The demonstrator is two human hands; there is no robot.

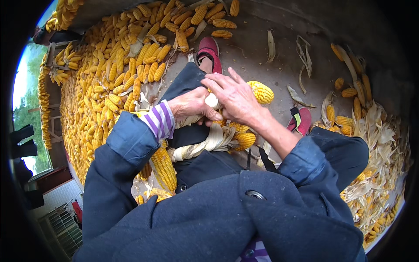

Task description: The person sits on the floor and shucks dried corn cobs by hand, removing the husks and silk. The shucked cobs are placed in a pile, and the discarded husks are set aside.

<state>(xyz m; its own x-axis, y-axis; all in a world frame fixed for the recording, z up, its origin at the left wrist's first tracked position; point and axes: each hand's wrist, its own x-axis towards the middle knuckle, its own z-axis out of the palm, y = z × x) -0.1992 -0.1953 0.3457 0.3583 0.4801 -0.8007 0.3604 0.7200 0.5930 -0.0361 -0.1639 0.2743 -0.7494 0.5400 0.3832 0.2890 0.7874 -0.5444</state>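
Over my lap, my left hand (193,104) grips pale corn husks (212,101), its thumb pointing toward my right hand. My right hand (234,95) bears down on the same husks from the other side, fingers stretched over them and thumb hidden. Beyond its knuckles juts a yellow ear of corn (261,92). Below the hands, a twisted braid of husks (204,145) lies across my thigh, with another ear (245,140) at its right end. A large ear (163,168) hangs by my left forearm. How the husks are joined under my palms is hidden.
A large heap of husked corn (108,82) fills the left side. Loose husks and cobs (376,137) are piled at the right. Scattered husk strips (271,47) lie on the concrete floor (248,55). My pink shoes (209,52) rest there. Corn bundles (44,101) hang by the window.
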